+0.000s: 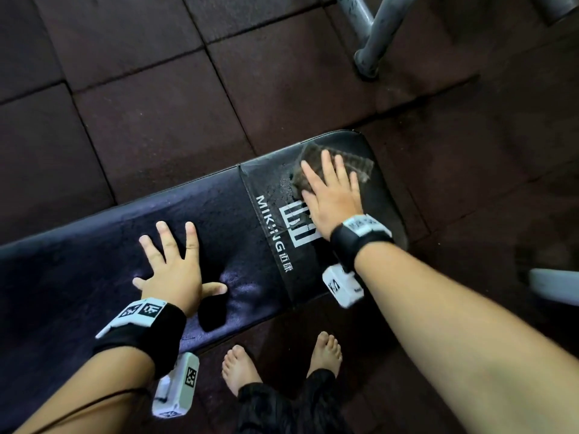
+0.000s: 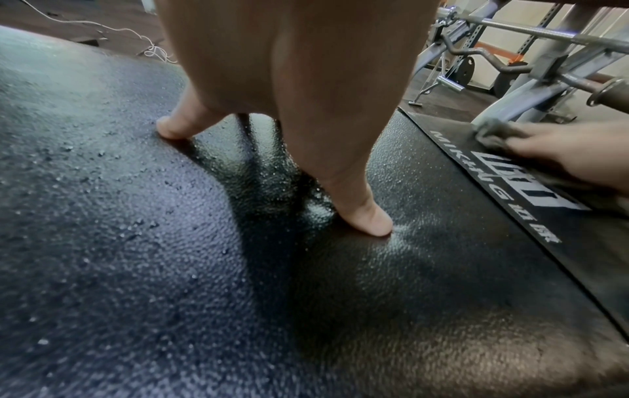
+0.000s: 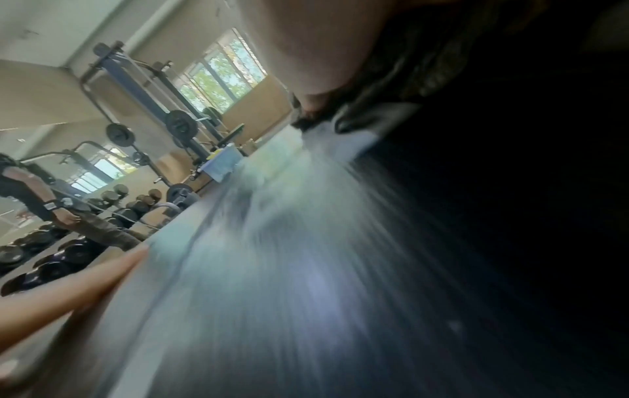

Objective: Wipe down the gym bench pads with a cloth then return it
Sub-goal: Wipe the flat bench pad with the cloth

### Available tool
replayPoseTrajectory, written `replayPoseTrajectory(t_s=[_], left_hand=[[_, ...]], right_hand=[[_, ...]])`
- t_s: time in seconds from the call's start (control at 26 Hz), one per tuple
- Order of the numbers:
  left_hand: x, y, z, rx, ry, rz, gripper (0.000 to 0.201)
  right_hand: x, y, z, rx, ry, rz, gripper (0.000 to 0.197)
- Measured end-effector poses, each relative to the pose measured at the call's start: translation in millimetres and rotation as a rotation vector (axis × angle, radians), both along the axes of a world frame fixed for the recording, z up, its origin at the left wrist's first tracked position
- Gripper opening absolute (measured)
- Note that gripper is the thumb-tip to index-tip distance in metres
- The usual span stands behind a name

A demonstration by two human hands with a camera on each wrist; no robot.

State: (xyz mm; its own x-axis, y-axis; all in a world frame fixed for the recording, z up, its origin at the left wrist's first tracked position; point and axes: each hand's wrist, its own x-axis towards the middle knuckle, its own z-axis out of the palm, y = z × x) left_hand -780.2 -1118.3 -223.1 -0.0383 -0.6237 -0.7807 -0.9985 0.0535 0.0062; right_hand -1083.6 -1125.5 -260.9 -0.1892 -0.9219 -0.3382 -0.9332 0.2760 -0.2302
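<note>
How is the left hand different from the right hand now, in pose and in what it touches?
The left hand has spread fingers that press the bare pad; the right hand lies flat on the cloth. The left hand is on the long plain section; the right hand is on the end section beside the printed logo. Both rest, fingers straight, on the same bench.

Dark rubber floor tiles (image 1: 150, 120) are laid throughout. A grey metal frame leg (image 1: 376, 36) stands on them. Beyond a weight rack (image 3: 142, 88), daylit windows (image 3: 221, 72) are set in beige walls (image 3: 41, 88).
</note>
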Motion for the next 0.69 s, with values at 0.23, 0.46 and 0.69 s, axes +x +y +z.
replayPoseTrajectory(t_s=[0.23, 0.46, 0.69], left_hand=[[-1.5, 1.4, 3.4, 0.001, -0.004, 0.003, 0.138], [0.4, -0.4, 1.3, -0.012, 0.012, 0.003, 0.138], [1.7, 2.2, 0.3, -0.024, 0.011, 0.002, 0.138]], right_hand=[[59.9, -5.5, 7.5, 0.069, -0.018, 0.391, 0.062], [44.1, -4.3, 1.4, 0.058, 0.012, 0.368, 0.065], [48.7, -42.2, 0.0, 0.076, 0.068, 0.291, 0.065]])
